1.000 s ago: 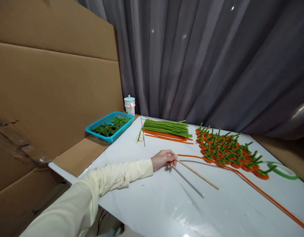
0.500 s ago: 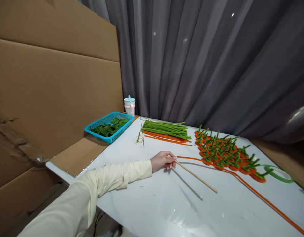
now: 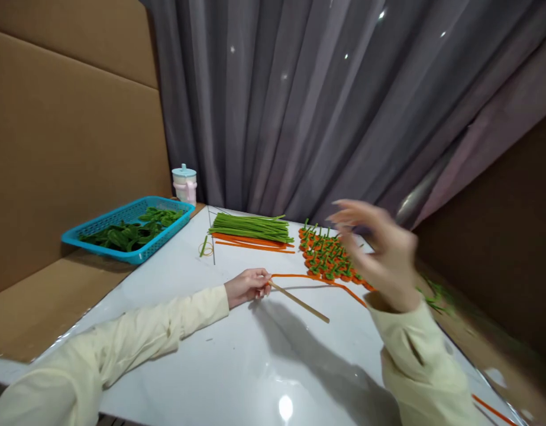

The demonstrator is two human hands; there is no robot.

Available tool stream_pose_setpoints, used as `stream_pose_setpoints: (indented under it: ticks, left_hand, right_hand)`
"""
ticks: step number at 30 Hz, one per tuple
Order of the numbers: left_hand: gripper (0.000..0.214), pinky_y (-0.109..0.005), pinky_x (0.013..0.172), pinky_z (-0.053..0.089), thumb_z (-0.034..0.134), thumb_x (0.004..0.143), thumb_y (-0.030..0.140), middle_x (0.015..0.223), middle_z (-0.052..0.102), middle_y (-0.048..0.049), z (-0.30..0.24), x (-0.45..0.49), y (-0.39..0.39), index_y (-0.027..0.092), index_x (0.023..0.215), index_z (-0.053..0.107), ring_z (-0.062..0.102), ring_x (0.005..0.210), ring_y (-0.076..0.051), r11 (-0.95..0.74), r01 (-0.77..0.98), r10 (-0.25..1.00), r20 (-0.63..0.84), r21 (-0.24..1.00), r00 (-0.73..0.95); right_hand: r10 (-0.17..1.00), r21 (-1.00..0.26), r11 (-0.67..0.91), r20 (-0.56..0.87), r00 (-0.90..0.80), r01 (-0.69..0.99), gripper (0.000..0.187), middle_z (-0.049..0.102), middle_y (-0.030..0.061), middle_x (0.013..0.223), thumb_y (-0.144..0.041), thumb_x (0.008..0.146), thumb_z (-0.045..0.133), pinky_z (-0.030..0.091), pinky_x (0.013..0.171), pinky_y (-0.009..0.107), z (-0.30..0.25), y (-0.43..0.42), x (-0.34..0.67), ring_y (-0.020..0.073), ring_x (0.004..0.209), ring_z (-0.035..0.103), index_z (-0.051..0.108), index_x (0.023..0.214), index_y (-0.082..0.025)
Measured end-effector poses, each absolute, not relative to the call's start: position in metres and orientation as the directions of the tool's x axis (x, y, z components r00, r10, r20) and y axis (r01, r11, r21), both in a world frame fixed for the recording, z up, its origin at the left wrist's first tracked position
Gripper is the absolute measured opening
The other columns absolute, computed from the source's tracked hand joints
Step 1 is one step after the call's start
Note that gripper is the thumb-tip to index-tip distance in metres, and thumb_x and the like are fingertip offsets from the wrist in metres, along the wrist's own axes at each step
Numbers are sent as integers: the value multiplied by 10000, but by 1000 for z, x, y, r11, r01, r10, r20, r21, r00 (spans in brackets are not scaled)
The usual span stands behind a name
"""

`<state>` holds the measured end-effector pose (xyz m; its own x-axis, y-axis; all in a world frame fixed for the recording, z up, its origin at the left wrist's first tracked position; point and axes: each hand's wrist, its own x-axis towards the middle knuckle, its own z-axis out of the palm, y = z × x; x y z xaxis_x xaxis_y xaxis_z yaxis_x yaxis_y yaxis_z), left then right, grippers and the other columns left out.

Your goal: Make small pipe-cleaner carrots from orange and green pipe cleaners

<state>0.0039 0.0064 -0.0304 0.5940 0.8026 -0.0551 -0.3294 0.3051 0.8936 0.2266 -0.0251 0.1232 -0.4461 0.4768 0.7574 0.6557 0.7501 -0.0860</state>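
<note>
1. my left hand (image 3: 248, 287) pinches the end of a slim, pale wooden stick (image 3: 300, 303) and a long, fuzzy orange stem (image 3: 294, 276) between its fingers, over the glossy white bench (image 3: 237, 367).
2. the orange stem runs rightward, along the near side of clustered orange-and-green fuzzy pieces (image 3: 325, 255).
3. my right hand (image 3: 385, 257), blurred, is raised, its fingers curved and spread from the thumb.

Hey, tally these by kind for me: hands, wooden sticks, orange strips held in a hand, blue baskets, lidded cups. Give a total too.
Hands: 2, left hand and right hand
Wooden stick: 1
Held orange strip: 1
Blue basket: 1
Lidded cup: 1
Total: 6
</note>
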Motion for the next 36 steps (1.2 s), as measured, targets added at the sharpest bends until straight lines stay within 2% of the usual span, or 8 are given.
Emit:
stream_pose_setpoints:
  ticks: [3,6,8,10,18,23,28,36]
  left_hand:
    - [366,-171,414,308,756,609,379,526,554,-9,-25,4,7,128,687,501,468,437,-66,310,-354,787,-30,882,616]
    - [347,-151,441,325,728,654,387,551,536,13,-20,2,10,129,731,508,454,464,-47,266,-401,826,7,877,564]
    - [328,-136,427,303,712,675,374,562,519,27,-17,-1,13,129,729,501,416,455,-29,230,-413,854,21,881,520]
    - [322,-131,386,250,699,687,367,567,503,34,-16,-4,16,129,697,483,357,426,-15,209,-398,870,16,894,493]
    - [352,-146,360,128,639,714,447,564,487,46,-18,-3,14,141,709,465,269,396,-9,121,-281,905,10,952,425]
    - [387,-162,382,158,589,725,513,508,473,58,-22,-1,15,151,693,458,303,390,-25,43,-176,924,28,984,382]
    - [419,-181,384,181,552,718,569,453,457,68,-24,-3,19,159,687,472,295,366,-41,-73,-64,922,92,995,376]
    - [308,-188,445,281,531,776,462,486,482,61,-27,-8,19,159,717,526,403,447,-72,-249,102,933,210,963,291]
  right_hand:
    - [534,-184,832,521,-665,524,291,641,98,1045,-228,837,524,475,840,360,100,-13,209,219,965,597,550,1123,-180]
    - [563,-371,819,366,-741,438,246,644,94,1054,-208,839,517,465,841,318,68,-2,185,198,960,604,581,1074,-170]
    - [608,-488,771,372,-702,409,242,662,73,963,-138,847,465,473,762,269,47,1,170,162,853,620,585,1054,-165]
    - [724,-601,672,412,-553,432,218,665,60,847,-81,803,471,465,691,248,28,2,158,151,743,611,608,960,-148]
    - [832,-698,555,452,-322,453,230,635,57,794,-135,851,347,440,680,261,-14,-4,140,148,687,570,576,875,-148]
    - [864,-748,502,419,-278,433,235,584,17,667,-190,866,344,424,623,248,-20,-10,135,137,593,526,542,740,-174]
    - [896,-794,443,371,-244,417,264,572,11,623,-242,895,338,404,571,238,-20,-14,133,134,555,511,531,729,-174]
    - [920,-820,390,332,-207,419,268,488,-21,545,-221,892,318,370,528,231,-24,-16,129,119,494,449,483,685,-182]
